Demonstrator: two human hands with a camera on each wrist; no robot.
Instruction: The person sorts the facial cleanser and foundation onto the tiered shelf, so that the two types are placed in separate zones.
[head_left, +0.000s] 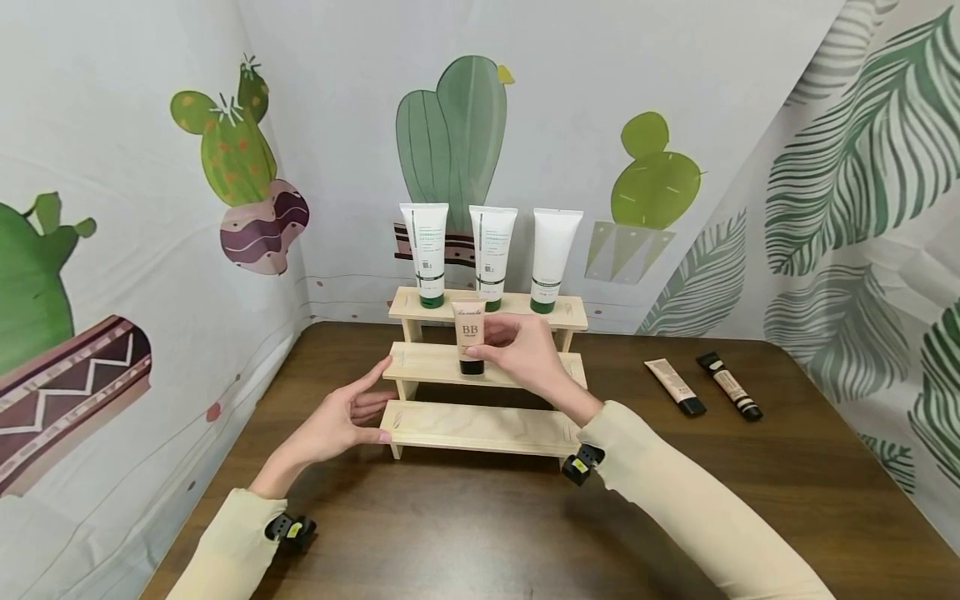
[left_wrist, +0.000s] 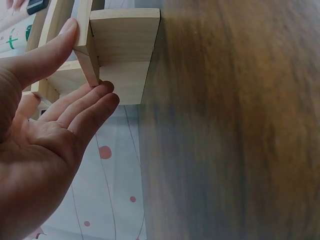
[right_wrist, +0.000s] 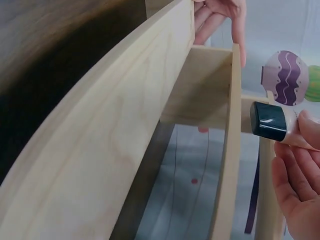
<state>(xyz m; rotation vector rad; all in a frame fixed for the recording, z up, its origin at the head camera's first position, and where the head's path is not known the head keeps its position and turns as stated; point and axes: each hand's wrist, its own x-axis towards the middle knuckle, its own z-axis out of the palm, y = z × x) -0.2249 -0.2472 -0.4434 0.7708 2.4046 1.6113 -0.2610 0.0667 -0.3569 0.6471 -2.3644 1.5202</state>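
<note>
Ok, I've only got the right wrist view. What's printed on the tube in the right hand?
Observer: The head view shows large letters, BB, on the beige tube in the right hand.
Operator: Good. And up top?
Observer: Three white tubes with green caps stand in a row on the top shelf.
Operator: Anything off to the side?
Observer: Two black-capped tubes lie on the table, to the right of the wooden stand.
</note>
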